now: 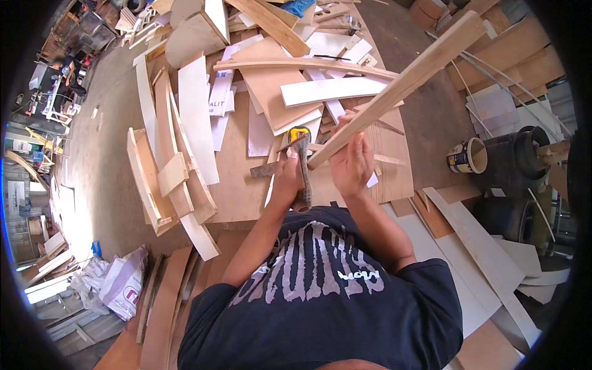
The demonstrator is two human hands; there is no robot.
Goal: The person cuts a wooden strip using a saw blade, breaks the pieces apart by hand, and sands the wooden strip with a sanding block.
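My left hand (286, 182) is closed around a rusty, speckled metal tool (303, 176) whose exact kind I cannot make out. A dark flat metal bar (264, 170) sticks out to the left of that hand. Just beyond the fist is a yellow and black tape measure (299, 132). My right hand (354, 163) grips a long wooden strip (404, 82), with some fingers hidden behind it. The strip slants up toward the upper right, its low end close beside the metal tool.
A wooden worktable (240, 203) carries scattered offcuts, a white board (333, 91) and a narrow wooden frame (148, 182). Right of it are a paint bucket (467, 155) and a black drum (517, 157). Boards and plastic bags (120, 287) lie low around me; another person (69, 73) is far left.
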